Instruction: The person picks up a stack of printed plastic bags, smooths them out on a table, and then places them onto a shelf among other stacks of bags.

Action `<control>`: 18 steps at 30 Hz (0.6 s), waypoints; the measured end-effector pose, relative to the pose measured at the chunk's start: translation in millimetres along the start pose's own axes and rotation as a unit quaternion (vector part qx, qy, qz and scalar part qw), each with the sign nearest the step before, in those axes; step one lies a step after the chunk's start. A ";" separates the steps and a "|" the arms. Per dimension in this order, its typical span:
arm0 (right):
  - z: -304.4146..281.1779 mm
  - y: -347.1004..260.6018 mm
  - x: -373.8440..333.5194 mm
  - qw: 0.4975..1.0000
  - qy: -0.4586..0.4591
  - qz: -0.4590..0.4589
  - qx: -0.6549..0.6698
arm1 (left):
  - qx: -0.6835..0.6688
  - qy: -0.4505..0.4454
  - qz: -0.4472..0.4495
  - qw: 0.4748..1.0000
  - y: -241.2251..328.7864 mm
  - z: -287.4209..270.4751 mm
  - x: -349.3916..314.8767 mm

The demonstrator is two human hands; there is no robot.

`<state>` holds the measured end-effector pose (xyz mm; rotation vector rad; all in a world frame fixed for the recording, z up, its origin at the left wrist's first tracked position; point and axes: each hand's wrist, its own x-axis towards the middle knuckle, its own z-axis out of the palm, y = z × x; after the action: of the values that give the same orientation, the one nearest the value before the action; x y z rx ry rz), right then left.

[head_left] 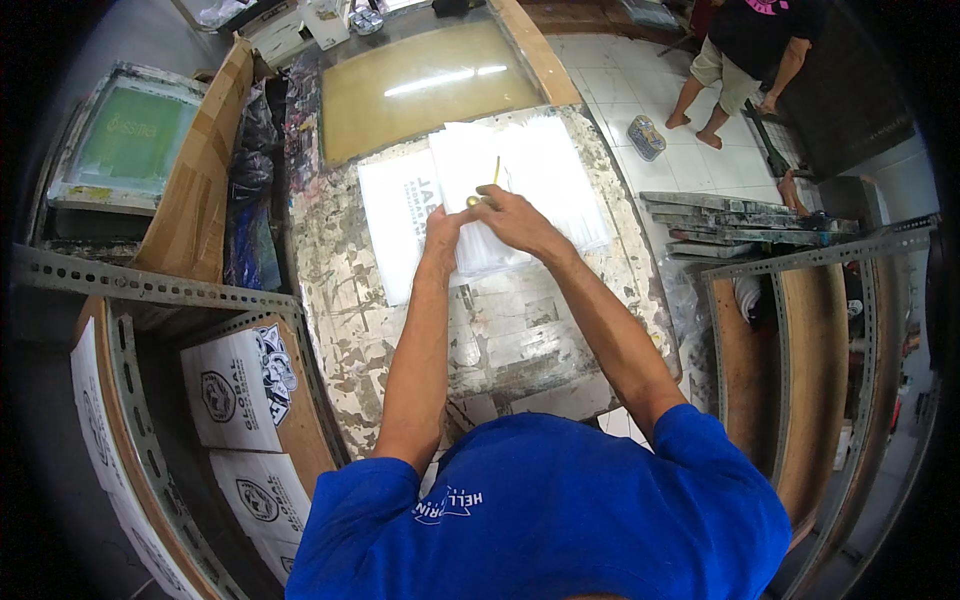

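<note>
A stack of thin white sheets [560, 165], which look like plastic bags, lies on the worn table in front of me. Another white sheet with dark print [385, 195] sticks out at its left. Over the stack, my right hand [510, 222] has its fingers closed round a small rounded yellow object [474, 201]. A narrow yellow strip [498, 168] rises just beyond the fingers; whether it joins the object is unclear. My left hand [442, 235] is closed beside it, above the stack's left part. What its fingers grip is hidden.
Beyond the stack lies a framed yellowish printing screen [430, 85] on the paint-flaked table [340, 330]. Metal-edged racks flank me; the left rack holds printed white sheets [230, 395]. Green screens [130, 135] and cardboard [195, 170] stand at far left. Another person [740, 70] is at far right.
</note>
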<state>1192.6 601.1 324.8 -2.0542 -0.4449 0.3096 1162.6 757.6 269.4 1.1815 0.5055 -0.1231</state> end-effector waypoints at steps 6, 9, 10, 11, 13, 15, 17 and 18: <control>-22.3 40.6 -26.8 0.974 0.187 -0.038 -0.120 | -0.069 -0.014 -0.011 0.997 5.8 -2.2 -6.2; -17.4 50.6 -36.9 0.952 0.213 -0.105 -0.193 | -0.070 -0.022 -0.013 0.997 3.5 -7.1 -3.1; -16.9 48.1 -37.0 0.956 0.203 -0.099 -0.187 | -0.068 -0.015 -0.020 0.997 4.4 -6.7 -3.9; -15.1 45.2 -35.4 0.960 0.192 -0.093 -0.180 | -0.066 -0.009 -0.027 0.997 5.5 -6.4 -4.4; -10.4 37.5 -30.3 0.971 0.166 -0.068 -0.157 | -0.068 -0.009 -0.032 0.997 5.1 -7.4 -3.3; -8.2 38.6 -29.2 0.963 0.165 -0.088 -0.195 | -0.077 -0.021 -0.027 0.996 2.3 -10.7 -0.2; -6.0 44.6 -28.6 0.954 0.162 -0.092 -0.235 | -0.063 -0.011 -0.017 0.998 5.3 -7.8 -3.5; -6.1 48.2 -30.4 0.949 0.159 -0.087 -0.256 | -0.057 -0.006 -0.013 0.998 7.1 -6.6 -4.9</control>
<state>1176.5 561.0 287.0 -2.4880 -0.5408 -0.2750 1158.7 765.5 275.8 1.0636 0.5104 -0.1215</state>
